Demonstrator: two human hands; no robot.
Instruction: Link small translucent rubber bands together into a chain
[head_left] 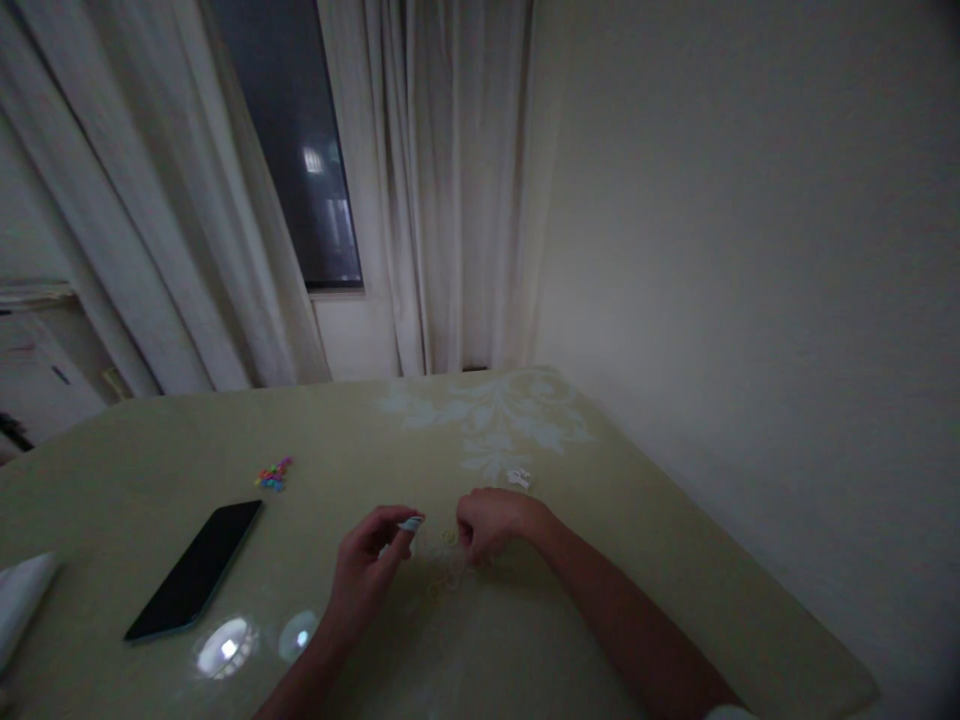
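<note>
My left hand (369, 560) is closed in a pinch just above the table. A small pale blue-white piece (410, 523) shows between its thumb and forefinger, too small to name. To its right, my right hand (495, 518) bends down with curled fingers at the tabletop. Its fingertips are at the edge of a loose group of small pale, see-through rings (454, 572); whatever they pinch is hidden. Behind the right hand lies a small heap of white pieces (519, 479).
A dark-screened tablet or phone (199, 570) lies at the left, with a cluster of small bright coloured pieces (274, 474) beyond it. A white object (26, 600) sits at the left edge. The table (360, 430) meets a wall on the right; curtains (442, 200) hang behind.
</note>
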